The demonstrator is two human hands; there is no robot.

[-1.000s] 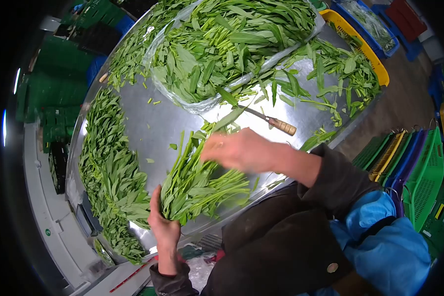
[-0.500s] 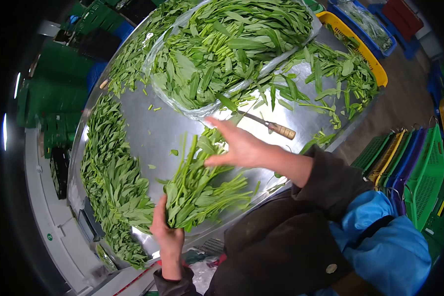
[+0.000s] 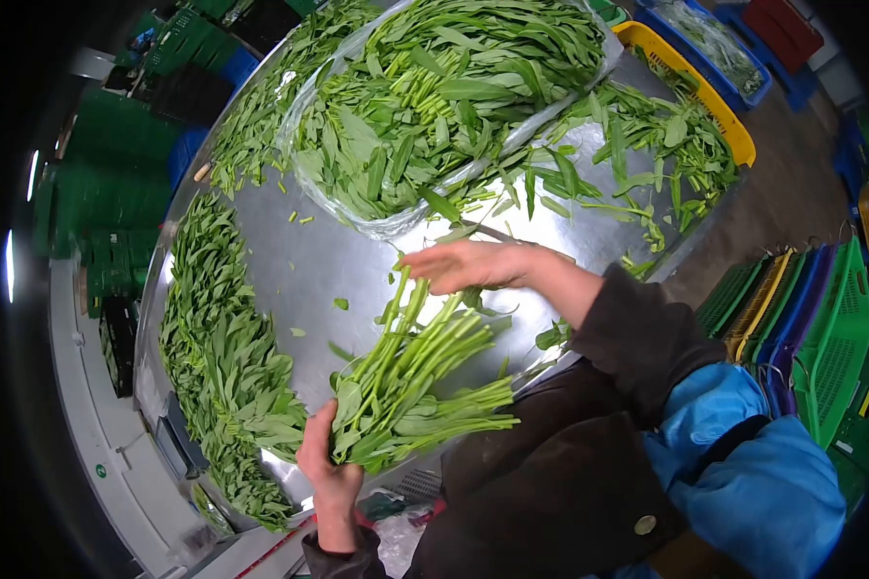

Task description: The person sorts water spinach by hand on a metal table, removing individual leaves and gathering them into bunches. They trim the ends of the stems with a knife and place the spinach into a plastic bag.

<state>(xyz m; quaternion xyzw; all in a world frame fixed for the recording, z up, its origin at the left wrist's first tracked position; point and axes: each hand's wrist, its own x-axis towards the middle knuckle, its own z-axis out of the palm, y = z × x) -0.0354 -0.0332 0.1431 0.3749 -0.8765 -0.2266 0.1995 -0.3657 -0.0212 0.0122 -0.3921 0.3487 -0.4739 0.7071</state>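
My left hand (image 3: 332,475) holds a loose bunch of long-leaved greens (image 3: 410,372), which look like water spinach, from below at the leafy end. Its cut stems fan out toward the upper right and right. Over the upper stem ends is my right hand (image 3: 475,266), its fingers stretched out flat and touching or nearly touching them. A knife (image 3: 497,234) lies just beyond that hand on the metal table (image 3: 290,261), its handle mostly hidden by my forearm. Farther back, a large clear plastic bag (image 3: 381,228) lies open, full of the same greens.
Bundled greens (image 3: 217,347) line the table's left edge. Loose stalks (image 3: 681,145) lie at the right beside a yellow crate (image 3: 690,72). Blue crate (image 3: 714,48) stands behind it. Several coloured baskets (image 3: 821,328) are stacked upright at right. Another wooden handle (image 3: 202,172) shows at the far left edge.
My right hand has turned from spread fingers to flat and come over the stem ends. The bunch has fanned out, showing more stems. My left hand has barely moved.
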